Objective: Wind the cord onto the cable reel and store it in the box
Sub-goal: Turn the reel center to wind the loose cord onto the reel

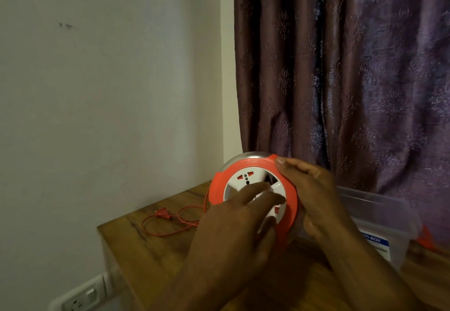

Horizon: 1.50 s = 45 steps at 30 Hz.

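Cord (pixel 170 223) lies loose in thin red loops on the wooden table (pixel 136 245), its plug (pixel 162 213) near the wall, one strand running up to the cable reel (pixel 253 193), which is held tilted on edge above the table in front of the curtain (pixel 341 67). Right hand (pixel 314 196) grips the red rim, thumb on the upper edge and fingers wrapped behind. Left hand (pixel 233 228) lies across the white socket face with fingers extended and pressing on the hub; they look blurred, so I judge it is turning the centre to wind. Much cord is not yet wound. Being thin and limp, it should snag or kink easily and wants guiding into the groove. The reel looks like light, hard, smooth plastic, best held by the ribbed rim rather than the face. A clear plastic box (pixel 379 215) sits open just beside the reel on the right, waiting for it.
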Motion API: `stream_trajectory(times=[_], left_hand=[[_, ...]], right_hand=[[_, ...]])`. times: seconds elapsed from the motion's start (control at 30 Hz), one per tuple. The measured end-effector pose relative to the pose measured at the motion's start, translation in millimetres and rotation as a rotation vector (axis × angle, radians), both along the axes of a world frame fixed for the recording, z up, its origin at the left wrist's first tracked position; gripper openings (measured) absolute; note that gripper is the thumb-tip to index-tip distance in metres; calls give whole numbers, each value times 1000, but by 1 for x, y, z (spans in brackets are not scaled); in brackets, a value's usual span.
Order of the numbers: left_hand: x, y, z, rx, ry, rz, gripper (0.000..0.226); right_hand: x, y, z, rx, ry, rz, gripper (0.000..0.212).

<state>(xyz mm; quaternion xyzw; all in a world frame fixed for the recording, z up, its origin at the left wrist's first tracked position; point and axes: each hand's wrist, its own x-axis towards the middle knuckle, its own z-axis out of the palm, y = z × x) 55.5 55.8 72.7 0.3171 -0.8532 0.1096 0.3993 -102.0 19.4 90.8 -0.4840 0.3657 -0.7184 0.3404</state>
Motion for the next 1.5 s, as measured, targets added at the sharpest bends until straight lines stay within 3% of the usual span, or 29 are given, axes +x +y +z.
stream_trajectory(times=[0.2,0.37,0.87,1.1,1.33,1.5], left_hand=[[3,-9,-4,34,-64,304,60],[-6,-18,-7,28,-139,324,77],[-18,-24,-3,49,-240,323,78],[-22,-26,-1,40,-281,306,60],[-15,-19,11,-88,-396,253,33],[-8,-13,17,-118,-421,211,30]], right_hand=[[-2,3,2,14,-11,-46,20],[-5,3,3,18,-16,-54,16],[-7,1,3,30,-45,-3,16],[-5,1,0,37,-33,5,18],[-7,-1,0,56,-14,6,15],[-6,0,-1,52,14,17,15]])
